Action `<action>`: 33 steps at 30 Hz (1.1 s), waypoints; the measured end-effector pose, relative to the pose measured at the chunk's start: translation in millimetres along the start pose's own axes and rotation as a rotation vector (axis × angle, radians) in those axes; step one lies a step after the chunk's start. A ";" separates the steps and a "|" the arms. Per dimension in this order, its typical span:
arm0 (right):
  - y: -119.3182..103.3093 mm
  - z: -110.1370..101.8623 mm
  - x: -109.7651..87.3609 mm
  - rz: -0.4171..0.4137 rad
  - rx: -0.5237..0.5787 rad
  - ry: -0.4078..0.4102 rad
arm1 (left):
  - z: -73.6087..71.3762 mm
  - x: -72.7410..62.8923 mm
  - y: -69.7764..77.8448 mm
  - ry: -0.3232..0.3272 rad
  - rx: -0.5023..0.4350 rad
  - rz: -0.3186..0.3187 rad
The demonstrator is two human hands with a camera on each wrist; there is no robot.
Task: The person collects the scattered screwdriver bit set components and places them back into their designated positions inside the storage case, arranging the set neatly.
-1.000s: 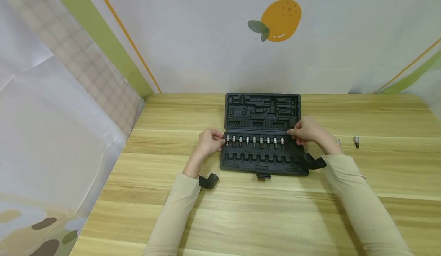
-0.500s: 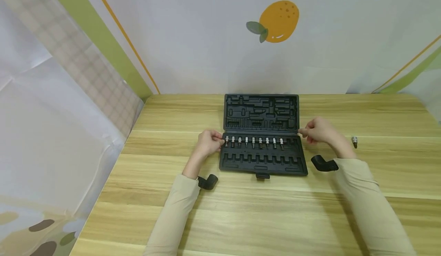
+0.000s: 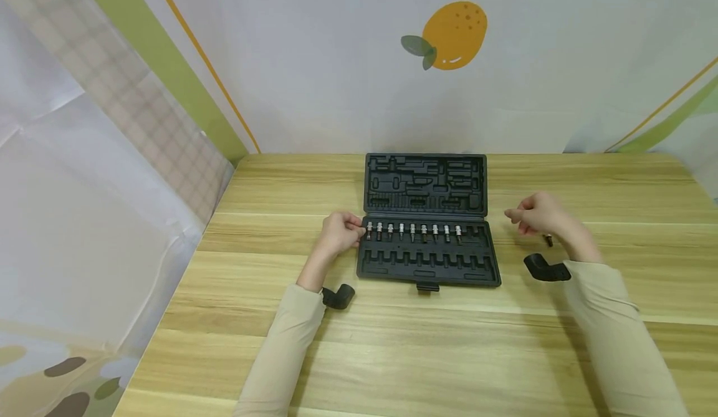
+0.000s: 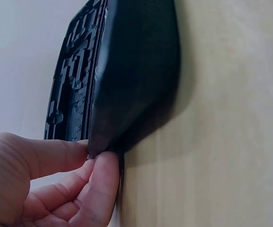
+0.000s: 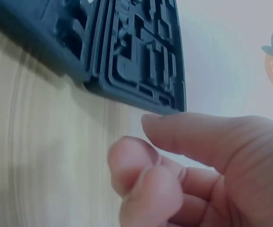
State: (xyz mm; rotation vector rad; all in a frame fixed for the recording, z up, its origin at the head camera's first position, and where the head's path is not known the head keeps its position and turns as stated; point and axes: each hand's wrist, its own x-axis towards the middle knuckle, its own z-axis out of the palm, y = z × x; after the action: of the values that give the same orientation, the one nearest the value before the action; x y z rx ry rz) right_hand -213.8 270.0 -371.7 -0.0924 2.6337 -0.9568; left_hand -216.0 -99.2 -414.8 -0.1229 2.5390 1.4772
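An open black tool case lies on the table with its lid folded back. Several silver-topped bit sockets stand in a row in its base; slots at the right end of that row hold none. My left hand pinches the case's left edge between thumb and fingers, as the left wrist view also shows. To the right of the case, my right hand hovers with loosely bent fingers. Nothing sits between its thumb and fingertips in the right wrist view. A loose bit socket shows partly beneath that hand.
The wooden table extends on all sides of the case. Behind it hangs a pale curtain with a printed orange fruit. Black camera mounts stick out from both wrists.
My right hand has withdrawn rightward from the case's right side, over the loose bit sockets. The left hand stays at the case's left edge.
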 end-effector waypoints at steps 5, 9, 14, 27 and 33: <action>7.1 -5.8 -4.0 0.025 0.022 0.001 | -0.4 0.1 -1.0 -0.003 0.002 -0.003; 14.7 -9.8 -5.7 0.051 0.048 -0.009 | -0.4 0.4 -2.3 -0.009 -0.001 -0.001; 24.6 -14.1 -8.9 0.072 0.063 -0.001 | -0.2 1.0 -2.6 -0.010 0.000 -0.005; 52.2 -27.4 -21.3 0.112 0.071 0.021 | 0.1 0.4 -2.4 -0.005 -0.005 -0.012; 63.6 -33.3 -26.1 0.133 0.048 0.056 | -0.1 0.6 -2.1 -0.006 0.000 -0.011</action>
State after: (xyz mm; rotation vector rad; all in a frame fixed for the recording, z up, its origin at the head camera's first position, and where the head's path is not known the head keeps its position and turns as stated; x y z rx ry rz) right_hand -197.0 344.0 -380.6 0.1210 2.6278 -0.9902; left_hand -216.2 -100.3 -416.7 -0.1324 2.5292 1.4712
